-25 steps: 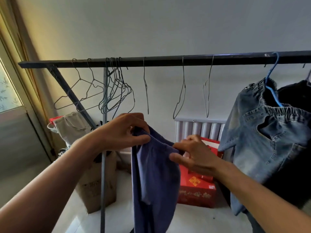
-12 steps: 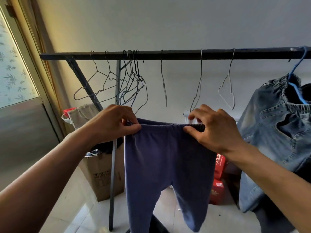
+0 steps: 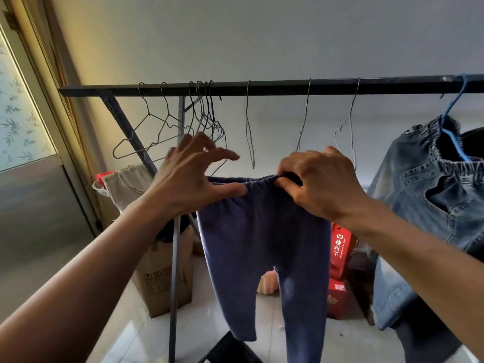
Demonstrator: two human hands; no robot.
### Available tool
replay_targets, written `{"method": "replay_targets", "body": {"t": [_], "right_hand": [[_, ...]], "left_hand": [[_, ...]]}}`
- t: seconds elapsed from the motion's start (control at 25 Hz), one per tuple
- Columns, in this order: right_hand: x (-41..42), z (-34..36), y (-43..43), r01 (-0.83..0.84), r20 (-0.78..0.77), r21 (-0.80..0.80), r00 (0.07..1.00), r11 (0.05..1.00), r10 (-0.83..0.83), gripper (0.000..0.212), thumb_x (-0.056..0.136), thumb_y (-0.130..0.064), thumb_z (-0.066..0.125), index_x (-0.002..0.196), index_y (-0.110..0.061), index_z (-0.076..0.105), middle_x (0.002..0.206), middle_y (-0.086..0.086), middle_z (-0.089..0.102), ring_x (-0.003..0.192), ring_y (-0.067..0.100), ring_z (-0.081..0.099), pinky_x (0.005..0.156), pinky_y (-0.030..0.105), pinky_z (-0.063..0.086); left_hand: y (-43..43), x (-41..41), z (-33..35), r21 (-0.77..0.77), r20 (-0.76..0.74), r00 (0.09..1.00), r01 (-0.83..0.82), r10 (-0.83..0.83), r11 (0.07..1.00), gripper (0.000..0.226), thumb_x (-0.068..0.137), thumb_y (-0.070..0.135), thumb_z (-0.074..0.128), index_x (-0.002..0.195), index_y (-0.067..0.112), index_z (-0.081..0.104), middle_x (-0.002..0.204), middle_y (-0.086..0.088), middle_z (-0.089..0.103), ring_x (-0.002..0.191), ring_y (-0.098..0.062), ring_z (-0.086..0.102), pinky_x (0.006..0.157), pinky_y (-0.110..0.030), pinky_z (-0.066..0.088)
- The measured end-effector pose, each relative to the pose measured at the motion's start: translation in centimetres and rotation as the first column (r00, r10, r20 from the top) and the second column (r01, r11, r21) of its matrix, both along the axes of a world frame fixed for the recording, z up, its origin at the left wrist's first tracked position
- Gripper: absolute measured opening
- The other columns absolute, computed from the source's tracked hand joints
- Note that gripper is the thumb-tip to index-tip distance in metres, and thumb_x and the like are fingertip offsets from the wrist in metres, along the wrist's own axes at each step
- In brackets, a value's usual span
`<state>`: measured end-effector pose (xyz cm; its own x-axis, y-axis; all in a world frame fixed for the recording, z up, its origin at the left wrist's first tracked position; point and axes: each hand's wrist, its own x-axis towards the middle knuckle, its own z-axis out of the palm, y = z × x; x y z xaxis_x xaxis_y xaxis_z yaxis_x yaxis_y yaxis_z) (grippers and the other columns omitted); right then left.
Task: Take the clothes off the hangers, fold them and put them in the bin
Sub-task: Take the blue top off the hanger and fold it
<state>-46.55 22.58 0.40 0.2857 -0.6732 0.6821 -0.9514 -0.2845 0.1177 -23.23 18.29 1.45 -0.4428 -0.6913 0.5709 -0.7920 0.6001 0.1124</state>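
- The purple trousers (image 3: 262, 244) are held up in the air in front of the clothes rail (image 3: 275, 86), below its bar, waistband on top and running level from left to right.
- Their long axis is vertical: both legs hang straight down towards the tiled floor (image 3: 209, 323), and the right-side leg runs out of the bottom of the view.
- The right hand (image 3: 319, 184) has its grip clamped on the right end of the waistband, fingers curled over the bunched elastic.
- The left hand (image 3: 191, 179) has its grip apart: the fingers are splayed in the air above the left end, and only the thumb lies along the waistband.
- Bare wire hangers (image 3: 204, 119) hang on the rail just behind the hands, a bunch at the left and single ones further right.
- Jeans (image 3: 432, 205) hang on a blue hanger (image 3: 453, 132) at the right, just beside the right forearm.
- Behind the trousers stand the rack's upright post (image 3: 175, 258), a cardboard box (image 3: 162, 279) and red boxes (image 3: 340, 247) on the floor.
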Motion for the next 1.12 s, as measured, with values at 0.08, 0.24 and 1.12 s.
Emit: {"method": "replay_targets", "body": {"t": [0.08, 0.24, 1.12], "right_hand": [[0.4, 0.4, 0.1, -0.012, 0.000, 0.007, 1.000, 1.000, 0.012, 0.020, 0.093, -0.041, 0.052, 0.095, -0.027, 0.066, 0.096, -0.009, 0.068, 0.089, 0.019, 0.063, 0.077, 0.030, 0.028], [0.4, 0.3, 0.1, 0.032, 0.015, 0.066, 0.999, 0.997, -0.033, 0.022, 0.092, -0.043, 0.055, 0.095, -0.024, 0.067, 0.100, -0.006, 0.065, 0.098, 0.020, 0.058, 0.081, 0.033, 0.033], [6.0, -5.4, 1.9, -0.570, 0.886, 0.180, 0.448, 0.802, 0.119, 0.069, 0.080, -0.021, 0.076, 0.137, -0.023, 0.037, 0.110, -0.018, 0.052, 0.099, -0.009, 0.056, 0.078, 0.000, 0.044]], "left_hand": [[-0.1, -1.8, -0.4, 0.105, 0.049, 0.998, 0.023, -0.028, 0.994, 0.069, 0.062, 0.082, 0.049, 0.119, 0.045, 0.060, 0.108, 0.018, 0.056, 0.112, -0.008, 0.048, 0.098, -0.038, 0.041], [-0.7, -3.4, -1.3, 0.258, -0.015, 0.999, 0.044, -0.042, 0.965, 0.029, 0.072, 0.062, 0.054, 0.079, 0.037, 0.067, 0.071, 0.017, 0.062, 0.079, -0.011, 0.061, 0.078, -0.038, 0.053], [0.6, -5.6, -2.0, 0.635, -0.744, 0.499, 0.319, 0.445, 0.704, 0.016, 0.092, 0.012, 0.056, 0.082, -0.001, 0.059, 0.062, -0.012, 0.058, 0.041, -0.014, 0.058, 0.039, -0.020, 0.047]]}}
